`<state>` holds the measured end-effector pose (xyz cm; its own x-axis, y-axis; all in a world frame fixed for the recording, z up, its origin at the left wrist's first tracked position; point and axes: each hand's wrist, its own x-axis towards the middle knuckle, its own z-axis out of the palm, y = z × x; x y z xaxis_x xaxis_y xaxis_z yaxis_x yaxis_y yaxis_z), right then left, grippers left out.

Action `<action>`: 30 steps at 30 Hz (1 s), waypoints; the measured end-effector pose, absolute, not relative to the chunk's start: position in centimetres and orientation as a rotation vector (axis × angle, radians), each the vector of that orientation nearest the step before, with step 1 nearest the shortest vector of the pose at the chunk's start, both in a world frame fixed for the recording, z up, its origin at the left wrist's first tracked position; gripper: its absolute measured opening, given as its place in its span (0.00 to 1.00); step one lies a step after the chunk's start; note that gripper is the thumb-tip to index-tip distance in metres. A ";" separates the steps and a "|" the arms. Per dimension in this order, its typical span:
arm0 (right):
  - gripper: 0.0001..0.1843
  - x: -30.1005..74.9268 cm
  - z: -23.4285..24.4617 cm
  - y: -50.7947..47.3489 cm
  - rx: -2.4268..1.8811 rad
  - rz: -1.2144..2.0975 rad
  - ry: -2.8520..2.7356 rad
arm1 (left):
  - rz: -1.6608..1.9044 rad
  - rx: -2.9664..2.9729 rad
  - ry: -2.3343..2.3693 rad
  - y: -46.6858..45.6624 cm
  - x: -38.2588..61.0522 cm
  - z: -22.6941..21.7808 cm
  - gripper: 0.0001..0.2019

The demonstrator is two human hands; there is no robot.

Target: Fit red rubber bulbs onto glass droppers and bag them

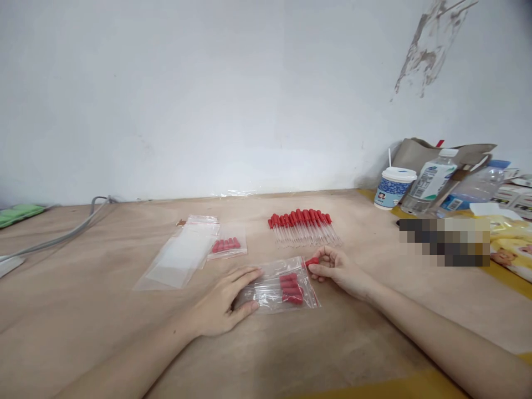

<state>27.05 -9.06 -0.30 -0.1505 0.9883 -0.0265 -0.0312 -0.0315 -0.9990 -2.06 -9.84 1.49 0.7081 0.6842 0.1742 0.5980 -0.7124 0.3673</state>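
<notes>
A clear zip bag (272,299) lies flat on the table with several red-bulbed glass droppers (292,288) inside. My left hand (226,302) rests on the bag's left end, thumb and fingers stretched out and apart. In a pinch, my right hand (336,271) holds one dropper by its red bulb (311,261) at the bag's right, red-lined edge. The tip of that dropper seems to be at the bag's mouth, but its glass is hard to make out. Beyond the hands lies a row of loose droppers (302,224), bulbs toward the wall.
Flat clear bags (178,255) lie at left, beside a filled bag (239,251) with red bulbs. To the right stand a paper cup (393,188), a plastic bottle (432,180) and a yellow pack (513,249). A grey cable (70,230) runs along the left. A wall closes the back.
</notes>
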 end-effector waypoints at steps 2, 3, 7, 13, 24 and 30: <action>0.19 27.1 -0.2 -9.0 -1.187 1.365 -1.376 | 0.433 2.635 1.006 -9.8 -2.0 1.6 0.25; 0.18 26.9 -0.1 -9.0 -1.210 1.341 -1.412 | 0.430 2.639 1.001 -9.8 -2.0 1.6 0.25; 0.16 26.2 -0.1 -8.9 -1.234 1.229 -1.505 | 0.434 2.653 0.984 -9.9 -1.9 1.8 0.25; 0.19 26.1 -0.1 -8.5 -1.236 1.279 -1.557 | 0.456 2.637 0.977 -9.8 -2.0 1.7 0.24; 0.12 24.6 -1.3 -8.6 -1.165 0.936 -1.734 | 0.473 2.646 0.953 -9.7 -2.2 1.4 0.25; 0.21 25.5 0.1 -8.4 -1.376 1.162 -1.493 | 0.472 2.657 0.947 -9.8 -2.2 1.5 0.25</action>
<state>25.50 -8.41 0.05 -0.1089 0.9934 -0.0363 0.2794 -0.0045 -0.9602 -2.15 -9.76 1.50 0.7314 0.6493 0.2085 0.5574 -0.7454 0.3657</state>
